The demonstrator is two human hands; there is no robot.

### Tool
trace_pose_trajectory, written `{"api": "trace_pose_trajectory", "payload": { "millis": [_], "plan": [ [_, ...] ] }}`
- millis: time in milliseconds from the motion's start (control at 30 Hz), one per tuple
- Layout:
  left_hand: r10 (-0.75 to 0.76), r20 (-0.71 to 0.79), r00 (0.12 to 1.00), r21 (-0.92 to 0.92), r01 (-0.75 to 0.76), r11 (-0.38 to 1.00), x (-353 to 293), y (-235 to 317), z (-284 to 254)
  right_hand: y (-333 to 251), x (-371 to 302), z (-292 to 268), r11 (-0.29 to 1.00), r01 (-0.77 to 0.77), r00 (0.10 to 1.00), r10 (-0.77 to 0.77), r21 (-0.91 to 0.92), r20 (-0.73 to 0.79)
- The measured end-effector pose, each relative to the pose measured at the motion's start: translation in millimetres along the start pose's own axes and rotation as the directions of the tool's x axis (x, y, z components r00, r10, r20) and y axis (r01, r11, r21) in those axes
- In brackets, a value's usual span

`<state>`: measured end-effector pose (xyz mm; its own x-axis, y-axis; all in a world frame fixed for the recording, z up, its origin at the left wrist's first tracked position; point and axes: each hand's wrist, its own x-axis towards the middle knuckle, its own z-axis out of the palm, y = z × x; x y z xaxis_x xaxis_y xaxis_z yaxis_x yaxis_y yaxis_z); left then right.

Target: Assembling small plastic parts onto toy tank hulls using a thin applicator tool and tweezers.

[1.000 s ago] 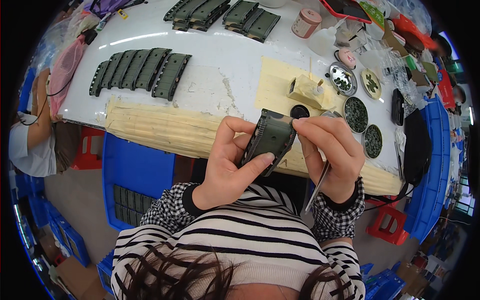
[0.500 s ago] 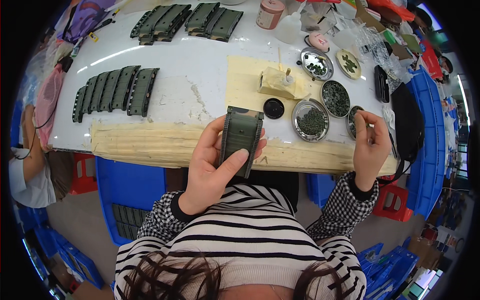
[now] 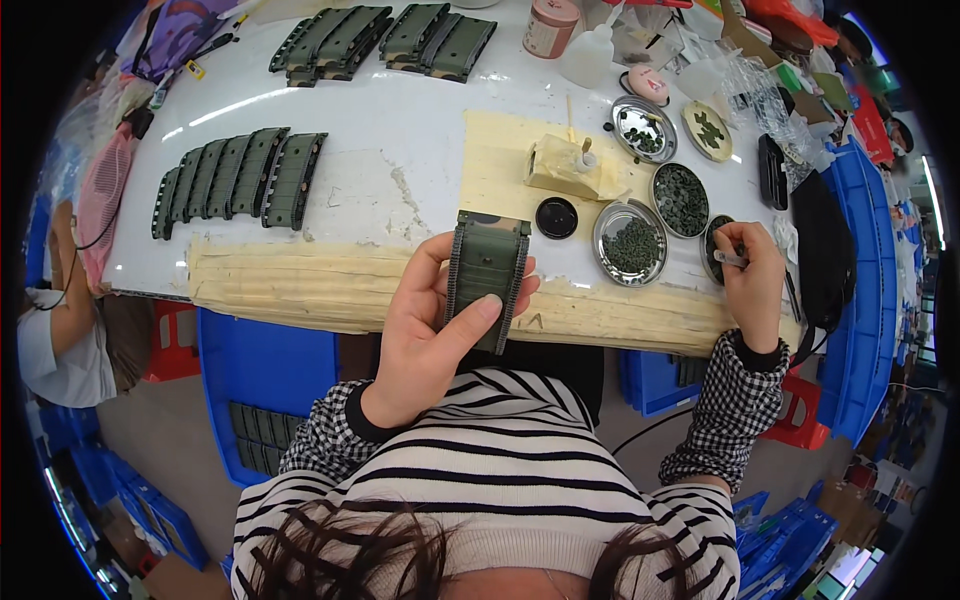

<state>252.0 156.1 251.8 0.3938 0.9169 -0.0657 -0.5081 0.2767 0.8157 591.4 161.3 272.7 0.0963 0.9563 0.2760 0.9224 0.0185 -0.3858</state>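
Note:
My left hand [image 3: 420, 335] holds a dark green camouflage toy tank hull [image 3: 487, 262] with ribbed tracks along both sides. The thumb lies across its upper face and the fingers wrap behind. At the right, my right hand [image 3: 757, 285] reaches over a small round tin [image 3: 708, 260] of dark bits, its fingers bent together. A short pale rod-like piece [image 3: 733, 260] shows at those fingertips; its kind is unclear. Beside that tin stand a round tin of dark green parts [image 3: 680, 200] and a metal dish [image 3: 600, 262] of tiny green parts.
Similar hulls [image 3: 235, 175] stand in a row at left, with more stacks [image 3: 335, 45] behind. A tape-wrapped block [image 3: 570, 170] and a black lid [image 3: 556, 218] lie mid-table. Farther back are another metal dish [image 3: 665, 152] and a squeeze bottle [image 3: 588, 60]. A blue bin [image 3: 265, 350] sits below the table.
My right hand has moved down and slightly right, onto the small tin; the pale piece now shows at its fingertips. My left hand keeps its hold on the tank hull.

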Motion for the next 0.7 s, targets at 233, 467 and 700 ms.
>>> {"api": "trace_pose_trajectory", "payload": {
  "millis": [233,467,700],
  "plan": [
    [-0.011,0.003,1.000,0.001,0.011,1.000,1,-1,0,-1,-3,-5,0.999,0.034,0.998,-0.033,-0.023,0.062],
    [-0.008,-0.006,1.000,-0.020,0.008,1.000,1,2,1,-3,-7,-22,0.996,-0.088,0.994,0.086,0.029,0.063],
    [-0.005,0.013,1.000,-0.043,0.006,0.999,1,1,0,-3,1,-13,0.997,-0.023,0.999,0.020,0.067,0.049]
  ]
}}
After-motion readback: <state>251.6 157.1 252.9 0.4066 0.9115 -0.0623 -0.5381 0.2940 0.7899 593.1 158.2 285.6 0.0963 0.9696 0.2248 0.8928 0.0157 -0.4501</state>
